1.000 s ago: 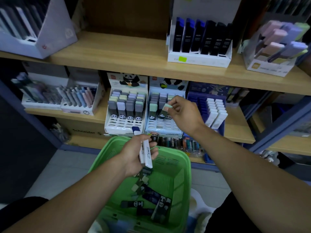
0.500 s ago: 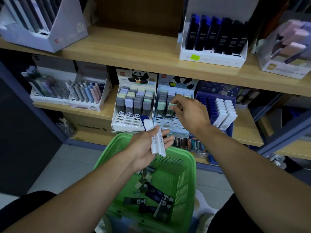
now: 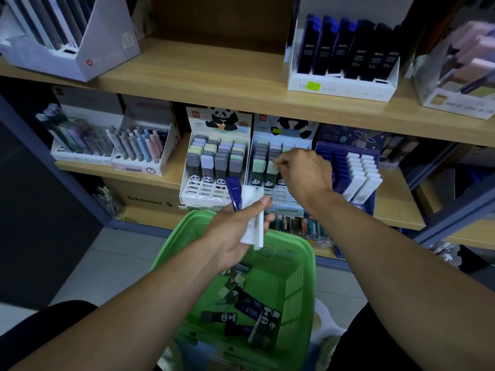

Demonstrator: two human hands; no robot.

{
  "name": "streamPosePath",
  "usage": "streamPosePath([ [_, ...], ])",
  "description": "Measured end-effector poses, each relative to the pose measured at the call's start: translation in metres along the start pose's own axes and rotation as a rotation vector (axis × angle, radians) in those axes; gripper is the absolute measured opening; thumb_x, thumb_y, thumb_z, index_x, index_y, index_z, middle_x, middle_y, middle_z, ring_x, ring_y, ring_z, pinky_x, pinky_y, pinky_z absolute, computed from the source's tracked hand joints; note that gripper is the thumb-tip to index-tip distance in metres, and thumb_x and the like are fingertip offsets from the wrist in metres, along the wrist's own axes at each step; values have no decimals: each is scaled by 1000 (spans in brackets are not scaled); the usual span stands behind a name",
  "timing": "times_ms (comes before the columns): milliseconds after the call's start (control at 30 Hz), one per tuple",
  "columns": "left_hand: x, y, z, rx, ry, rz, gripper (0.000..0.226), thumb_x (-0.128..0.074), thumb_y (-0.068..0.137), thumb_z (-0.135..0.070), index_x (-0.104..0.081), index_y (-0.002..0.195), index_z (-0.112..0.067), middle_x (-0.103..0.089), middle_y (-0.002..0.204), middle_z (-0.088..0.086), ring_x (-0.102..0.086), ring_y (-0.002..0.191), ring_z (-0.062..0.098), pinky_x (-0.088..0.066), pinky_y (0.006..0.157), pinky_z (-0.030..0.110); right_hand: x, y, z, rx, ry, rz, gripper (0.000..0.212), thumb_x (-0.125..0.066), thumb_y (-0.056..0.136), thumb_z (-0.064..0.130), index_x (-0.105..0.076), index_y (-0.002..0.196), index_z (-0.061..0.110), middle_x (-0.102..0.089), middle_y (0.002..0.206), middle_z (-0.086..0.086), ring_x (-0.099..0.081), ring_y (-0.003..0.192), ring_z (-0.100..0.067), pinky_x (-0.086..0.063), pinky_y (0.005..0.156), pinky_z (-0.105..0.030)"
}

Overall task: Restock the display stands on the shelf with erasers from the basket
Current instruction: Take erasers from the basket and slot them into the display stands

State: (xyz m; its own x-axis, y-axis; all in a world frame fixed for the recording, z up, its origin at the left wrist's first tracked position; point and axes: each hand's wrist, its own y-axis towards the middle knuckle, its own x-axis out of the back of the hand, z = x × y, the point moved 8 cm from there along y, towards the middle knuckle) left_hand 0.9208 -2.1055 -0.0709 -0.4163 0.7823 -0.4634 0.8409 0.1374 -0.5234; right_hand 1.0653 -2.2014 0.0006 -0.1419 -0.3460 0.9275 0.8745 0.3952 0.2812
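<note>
While my right hand [image 3: 305, 178] pinches a green eraser [image 3: 272, 167] upright over its slot | left hand [image 3: 238, 231] grips white erasers [image 3: 251, 218], nearer the basket [image 3: 302, 266].

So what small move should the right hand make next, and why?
Probably push the green eraser fully down into its slot in the right panda stand and let go: the right hand pinches its top, and it looks nearly level with its neighbours.

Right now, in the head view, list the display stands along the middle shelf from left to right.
Dark pen box → pastel pen box → left panda eraser stand → right panda eraser stand, where the right hand places a green eraser → blue stand of white erasers.
</note>
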Motion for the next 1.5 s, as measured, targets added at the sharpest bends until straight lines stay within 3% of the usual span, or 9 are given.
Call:
streamPosePath([
  [167,2,2,3,61,-30,5,34,-68,92,-18,-65,120,0,-73,104,15,-69,68,18,-60,61,25,7,-7,4,25,185,-10,18,-59,98,40,-74,105,32,-71,100,9,-66,86,-11,-54,71,-32],
  [333,0,6,5,62,0,6,27,-59,96,-3,-61,123,-3,-74,103,17,-71,79,22,-59,70,32,-9,-38,15,-138,679,433,36,-66,90,52,-70,96,17,-69,75,-6,-63,56,-15,-59,55,-34],
  [533,-15,7,11,16,109,30,33,-67,89,-2,-64,121,-4,-74,108,17,-73,88,25,-58,71,34,-13,-58,-6,-288,848,598,23,-76,88,27,-71,104,10,-71,65,-3,-65,55,-13,-58,56,-28],
  [700,-34,8,26,4,206,80,26,-67,91,-4,-64,117,-4,-76,103,17,-75,87,27,-61,72,35,-15,-73,-39,-399,850,628,22,-78,87,21,-71,103,9,-72,77,-14,-66,61,-15,-57,56,-26],
  [833,-57,9,41,78,184,144,27,-55,101,-19,-63,120,-2,-75,103,18,-73,95,34,-57,89,47,-4,-80,-69,-456,867,563,21,-77,87,18,-70,103,6,-73,82,-12,-67,66,-14,-58,60,-25],
  [1067,-87,10,61,180,51,133,37,-35,109,-27,-54,131,-3,-72,108,23,-74,87,35,-63,70,43,61,-69,-145,-405,811,100,9,-67,95,13,-65,104,11,-65,82,-8,-70,74,-19,-61,75,-36],
  [1233,-88,11,68,170,124,122,35,-60,98,-21,-62,120,5,-66,95,15,-70,74,25,-64,70,39,70,-70,-174,-358,630,-7,11,-69,94,16,-65,104,16,-61,96,-6,-66,91,-28,-57,84,-43],
  [1367,-89,12,67,152,194,147,28,-72,87,-18,-67,107,1,-63,85,9,-69,63,15,-61,62,29,68,-68,-171,-280,565,-12,12,-71,93,15,-65,102,19,-63,100,-5,-65,93,-23,-54,88,-38],
  [1500,-88,11,64,124,211,155,31,-71,88,-21,-67,108,1,-70,91,11,-72,66,18,-60,60,29,60,-65,-165,-206,512,16,23,-74,91,23,-63,93,43,-65,102,6,-66,96,-17,-54,93,-37],
])
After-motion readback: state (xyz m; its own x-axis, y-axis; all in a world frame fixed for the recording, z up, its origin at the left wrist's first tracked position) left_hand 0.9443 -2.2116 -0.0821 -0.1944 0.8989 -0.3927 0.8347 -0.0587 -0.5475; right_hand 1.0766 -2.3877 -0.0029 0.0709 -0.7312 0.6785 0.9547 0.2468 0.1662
